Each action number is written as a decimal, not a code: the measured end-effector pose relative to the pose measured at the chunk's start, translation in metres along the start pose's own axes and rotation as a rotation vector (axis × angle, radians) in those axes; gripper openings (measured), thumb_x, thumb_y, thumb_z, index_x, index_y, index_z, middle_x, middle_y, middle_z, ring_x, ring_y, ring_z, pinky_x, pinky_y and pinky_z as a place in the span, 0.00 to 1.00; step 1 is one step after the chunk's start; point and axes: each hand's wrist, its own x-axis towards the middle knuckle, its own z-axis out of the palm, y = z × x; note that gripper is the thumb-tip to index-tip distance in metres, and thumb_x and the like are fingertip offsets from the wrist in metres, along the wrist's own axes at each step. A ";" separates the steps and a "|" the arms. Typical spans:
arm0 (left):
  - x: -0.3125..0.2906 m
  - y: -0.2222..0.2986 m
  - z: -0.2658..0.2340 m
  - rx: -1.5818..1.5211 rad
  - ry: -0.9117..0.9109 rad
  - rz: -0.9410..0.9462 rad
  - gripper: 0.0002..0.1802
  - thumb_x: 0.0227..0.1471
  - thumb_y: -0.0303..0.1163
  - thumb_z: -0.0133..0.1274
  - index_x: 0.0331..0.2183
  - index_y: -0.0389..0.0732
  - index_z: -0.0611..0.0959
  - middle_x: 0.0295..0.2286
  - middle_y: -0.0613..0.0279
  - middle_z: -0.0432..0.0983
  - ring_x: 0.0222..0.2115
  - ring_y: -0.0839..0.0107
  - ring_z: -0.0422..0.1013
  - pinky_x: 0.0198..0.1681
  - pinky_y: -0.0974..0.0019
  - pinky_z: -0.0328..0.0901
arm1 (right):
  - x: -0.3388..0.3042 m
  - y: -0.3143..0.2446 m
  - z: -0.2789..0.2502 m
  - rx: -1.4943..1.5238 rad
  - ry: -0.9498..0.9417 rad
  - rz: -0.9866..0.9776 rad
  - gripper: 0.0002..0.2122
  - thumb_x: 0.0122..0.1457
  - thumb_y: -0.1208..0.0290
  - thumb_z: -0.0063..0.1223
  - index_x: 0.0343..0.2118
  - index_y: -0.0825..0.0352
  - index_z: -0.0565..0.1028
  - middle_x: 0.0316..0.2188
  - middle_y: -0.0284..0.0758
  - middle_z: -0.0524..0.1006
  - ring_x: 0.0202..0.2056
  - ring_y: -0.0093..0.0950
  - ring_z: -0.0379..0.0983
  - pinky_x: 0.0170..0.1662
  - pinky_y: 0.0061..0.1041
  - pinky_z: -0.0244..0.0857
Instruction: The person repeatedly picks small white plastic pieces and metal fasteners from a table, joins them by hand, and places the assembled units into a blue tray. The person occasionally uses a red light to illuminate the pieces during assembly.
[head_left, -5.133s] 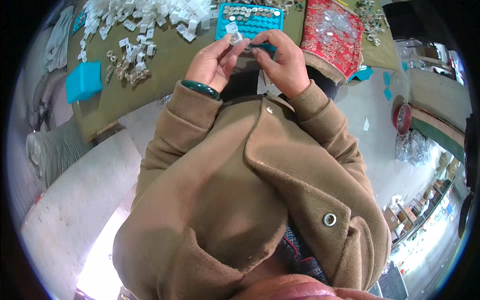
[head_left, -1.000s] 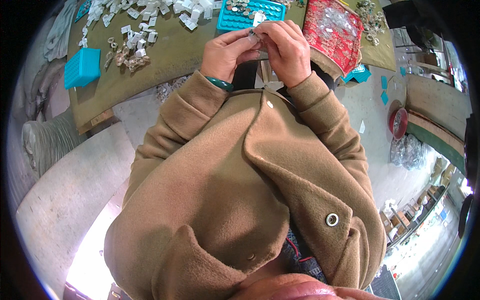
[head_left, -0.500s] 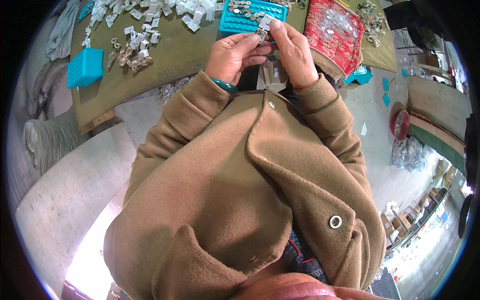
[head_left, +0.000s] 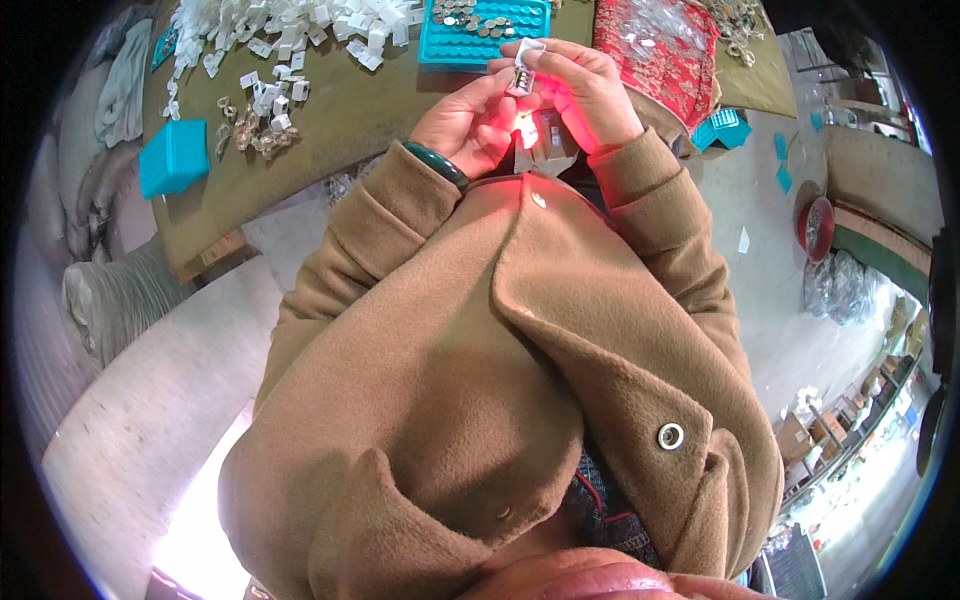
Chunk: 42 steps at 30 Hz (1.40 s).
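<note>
The blue tray [head_left: 485, 35] at the far edge of the table [head_left: 340, 120] holds small round pieces in its pockets. Left of it lies a heap of white tags [head_left: 300, 25]; a smaller blue tray [head_left: 173, 157] sits alone near the left edge, and a red cloth [head_left: 655, 45] carries clear bits. My left hand [head_left: 465, 120] and right hand [head_left: 585, 90] are curled together, fingertips pinching a small tagged piece [head_left: 522, 68] between them, just in front of the tray. Half a second ago there was no glow; now a red light shines on my palms beneath the piece. The floor [head_left: 130, 400] around is pale concrete.
</note>
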 end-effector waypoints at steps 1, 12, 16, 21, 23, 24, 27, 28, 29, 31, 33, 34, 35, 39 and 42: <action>0.001 -0.001 0.001 -0.039 -0.020 -0.007 0.11 0.58 0.37 0.52 0.42 0.45 0.77 0.36 0.60 0.77 0.24 0.89 0.71 0.16 0.87 0.59 | 0.001 -0.001 -0.003 -0.070 -0.038 0.001 0.13 0.63 0.73 0.45 0.45 0.75 0.74 0.43 0.46 0.78 0.41 0.29 0.77 0.46 0.26 0.72; 0.013 -0.014 0.013 -0.015 -0.038 -0.001 0.15 0.60 0.44 0.49 0.42 0.44 0.76 0.32 0.71 0.76 0.19 0.92 0.63 0.15 0.87 0.55 | -0.019 -0.002 -0.014 -0.866 0.016 -0.554 0.18 0.52 0.75 0.59 0.48 0.63 0.77 0.30 0.37 0.78 0.32 0.28 0.75 0.38 0.26 0.70; 0.015 -0.016 0.014 0.097 0.086 -0.099 0.19 0.63 0.47 0.42 0.40 0.42 0.76 0.30 0.70 0.75 0.22 0.85 0.67 0.16 0.83 0.56 | -0.027 0.000 -0.024 -1.059 0.093 -0.809 0.13 0.52 0.77 0.56 0.42 0.63 0.78 0.27 0.39 0.76 0.30 0.38 0.74 0.34 0.32 0.70; 0.017 -0.028 0.024 0.261 0.220 -0.027 0.13 0.60 0.41 0.49 0.40 0.42 0.75 0.28 0.68 0.76 0.23 0.84 0.69 0.16 0.83 0.57 | -0.048 0.004 -0.035 -1.076 0.066 -0.585 0.17 0.51 0.77 0.58 0.46 0.67 0.76 0.33 0.41 0.78 0.32 0.37 0.76 0.36 0.28 0.70; 0.017 -0.027 0.028 0.364 0.107 -0.030 0.13 0.59 0.37 0.51 0.42 0.39 0.78 0.32 0.64 0.79 0.22 0.85 0.69 0.18 0.83 0.58 | -0.052 0.001 -0.047 -0.931 0.027 -0.491 0.17 0.54 0.77 0.56 0.49 0.66 0.74 0.37 0.40 0.79 0.38 0.28 0.77 0.42 0.25 0.70; 0.018 -0.028 0.030 0.448 0.144 0.018 0.13 0.59 0.35 0.51 0.42 0.38 0.78 0.33 0.62 0.80 0.23 0.86 0.69 0.18 0.83 0.59 | -0.051 -0.001 -0.055 -0.827 0.101 -0.494 0.15 0.55 0.77 0.55 0.47 0.66 0.75 0.37 0.39 0.79 0.38 0.26 0.77 0.42 0.24 0.70; 0.022 -0.029 0.036 0.761 0.089 0.198 0.14 0.59 0.31 0.50 0.44 0.34 0.80 0.37 0.58 0.80 0.30 0.82 0.72 0.33 0.77 0.66 | -0.040 -0.016 -0.091 -1.095 0.509 -0.404 0.08 0.56 0.74 0.56 0.39 0.66 0.78 0.33 0.39 0.80 0.34 0.25 0.78 0.39 0.23 0.70; 0.024 -0.031 0.037 0.882 0.058 0.283 0.13 0.59 0.30 0.50 0.44 0.34 0.80 0.37 0.59 0.79 0.32 0.80 0.72 0.37 0.76 0.67 | -0.039 -0.020 -0.101 -1.158 0.568 -0.434 0.07 0.56 0.72 0.56 0.36 0.65 0.79 0.31 0.38 0.80 0.32 0.26 0.78 0.38 0.23 0.70; 0.027 -0.033 0.038 1.009 0.033 0.359 0.13 0.60 0.29 0.49 0.44 0.34 0.79 0.38 0.60 0.79 0.34 0.78 0.73 0.41 0.74 0.67 | -0.038 -0.023 -0.110 -1.226 0.661 -0.374 0.06 0.55 0.70 0.57 0.34 0.65 0.79 0.29 0.38 0.80 0.30 0.28 0.78 0.36 0.23 0.70; 0.030 -0.034 0.038 1.101 0.013 0.415 0.14 0.60 0.30 0.49 0.43 0.32 0.80 0.37 0.60 0.79 0.37 0.75 0.73 0.48 0.71 0.64 | -0.035 -0.027 -0.120 -1.357 0.618 -0.421 0.08 0.54 0.67 0.58 0.34 0.63 0.79 0.27 0.38 0.79 0.30 0.31 0.77 0.37 0.26 0.70; 0.035 -0.034 0.037 1.247 -0.003 0.472 0.14 0.60 0.30 0.49 0.44 0.31 0.79 0.36 0.60 0.80 0.37 0.76 0.73 0.48 0.72 0.64 | -0.033 -0.028 -0.123 -1.367 0.542 -0.390 0.08 0.53 0.66 0.58 0.33 0.63 0.79 0.27 0.38 0.79 0.29 0.32 0.77 0.38 0.28 0.70; 0.035 -0.035 0.037 1.344 0.022 0.492 0.13 0.59 0.29 0.50 0.43 0.32 0.80 0.36 0.60 0.80 0.40 0.75 0.71 0.48 0.72 0.63 | -0.032 -0.026 -0.122 -1.376 0.498 -0.394 0.07 0.53 0.66 0.58 0.33 0.62 0.79 0.28 0.37 0.79 0.31 0.34 0.77 0.39 0.31 0.69; 0.036 -0.036 0.036 1.426 0.046 0.517 0.12 0.59 0.28 0.50 0.42 0.33 0.81 0.36 0.61 0.80 0.41 0.74 0.71 0.49 0.71 0.63 | -0.031 -0.025 -0.120 -1.415 0.483 -0.355 0.07 0.53 0.66 0.57 0.33 0.61 0.79 0.29 0.36 0.78 0.32 0.34 0.77 0.39 0.32 0.69; 0.035 -0.038 0.036 1.697 0.097 0.712 0.10 0.57 0.30 0.52 0.39 0.38 0.84 0.37 0.63 0.80 0.46 0.72 0.68 0.54 0.66 0.58 | -0.029 -0.019 -0.113 -1.498 0.469 -0.271 0.08 0.53 0.65 0.56 0.33 0.60 0.80 0.31 0.35 0.77 0.35 0.38 0.76 0.38 0.34 0.68; 0.031 -0.034 0.041 1.899 0.093 0.806 0.11 0.52 0.36 0.57 0.36 0.42 0.86 0.36 0.58 0.80 0.48 0.67 0.68 0.57 0.56 0.55 | -0.027 -0.018 -0.117 -1.419 0.477 -0.252 0.09 0.54 0.64 0.56 0.35 0.60 0.80 0.33 0.35 0.79 0.37 0.38 0.76 0.39 0.33 0.69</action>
